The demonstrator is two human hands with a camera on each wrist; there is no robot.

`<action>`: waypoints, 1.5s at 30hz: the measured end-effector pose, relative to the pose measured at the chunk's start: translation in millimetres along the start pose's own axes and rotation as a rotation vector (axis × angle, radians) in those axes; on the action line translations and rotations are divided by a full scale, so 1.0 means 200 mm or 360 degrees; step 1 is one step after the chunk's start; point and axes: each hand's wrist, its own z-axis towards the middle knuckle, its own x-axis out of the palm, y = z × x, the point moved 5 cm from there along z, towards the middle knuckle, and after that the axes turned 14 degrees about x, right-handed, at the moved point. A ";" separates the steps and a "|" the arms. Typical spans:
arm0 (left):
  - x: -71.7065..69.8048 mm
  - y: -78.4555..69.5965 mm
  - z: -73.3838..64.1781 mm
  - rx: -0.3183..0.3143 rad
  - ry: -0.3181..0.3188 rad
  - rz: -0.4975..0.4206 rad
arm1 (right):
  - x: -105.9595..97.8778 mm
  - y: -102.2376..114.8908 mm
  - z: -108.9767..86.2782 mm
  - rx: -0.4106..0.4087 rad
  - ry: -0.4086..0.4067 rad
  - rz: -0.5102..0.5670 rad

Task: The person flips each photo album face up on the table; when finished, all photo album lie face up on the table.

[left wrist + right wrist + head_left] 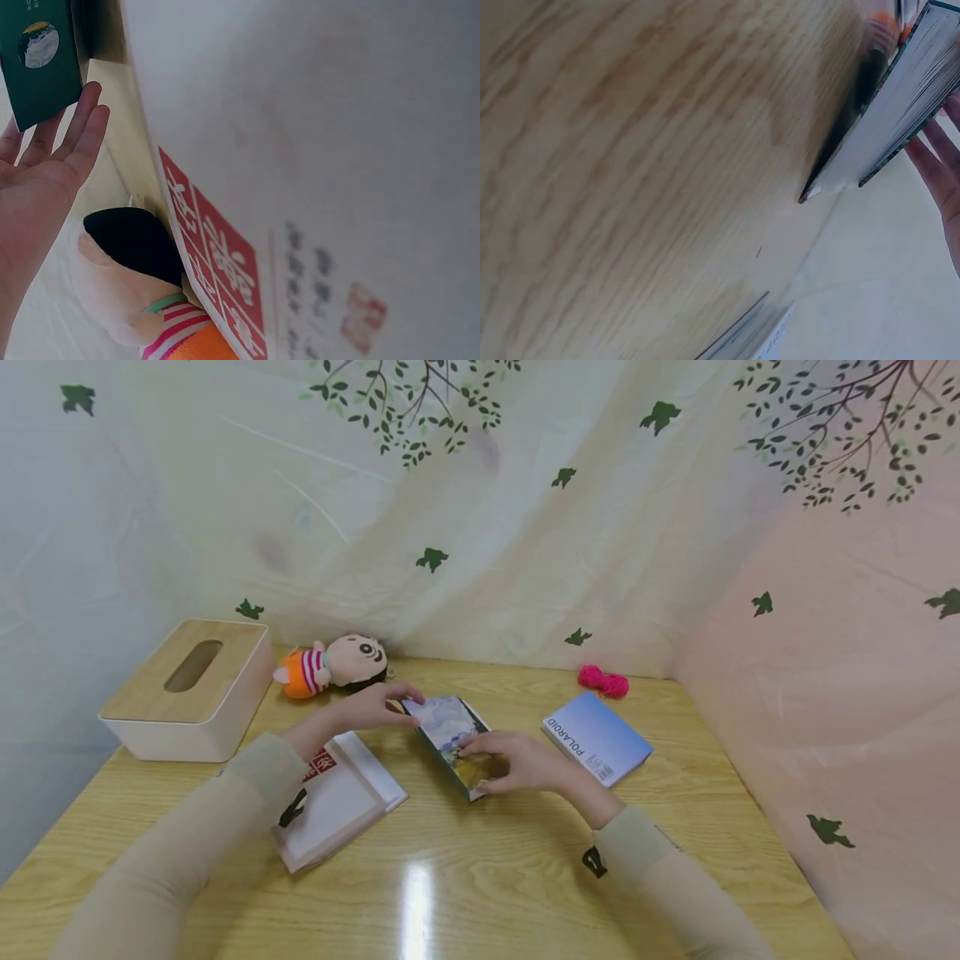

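Observation:
A thick book (442,717) with a landscape painting on its cover and a dark green spine lies between my two hands near the middle of the table. At its far left corner my left hand (372,706) holds it by the end; the left wrist view shows the green spine (45,75) against the fingers. My right hand (525,763) grips the near right part, fingers over the painted cover and thumb at the near edge. White page edges (907,94) face the right wrist camera. A white book (337,810) with a red label lies under my left forearm.
Right of the hands lies a blue-and-white POLAROID book (598,735), with a pink yarn bundle (603,682) behind it. A doll (333,667) in orange and stripes lies at the back, beside a wood-topped tissue box (187,693). Printed curtains (495,527) border the table.

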 end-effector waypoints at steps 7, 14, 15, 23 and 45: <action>0.02 0.06 -0.01 -0.0030 0.0046 0.0046 | 0.04 -0.02 0.01 0.0020 -0.0001 -0.0004; 0.04 0.06 -0.03 -0.0043 0.0128 0.0177 | 0.10 -0.04 0.03 0.0057 0.0053 -0.0015; 0.04 0.06 -0.03 -0.0040 0.0142 0.0190 | 0.11 -0.04 0.03 0.0067 0.0061 -0.0019; 0.04 0.07 -0.03 -0.0074 0.0283 0.0266 | 0.15 -0.02 0.05 0.0082 0.0091 -0.0114; 0.09 -0.17 0.02 0.0112 0.0304 0.0382 | -0.09 -0.05 -0.10 0.0374 0.0111 0.0099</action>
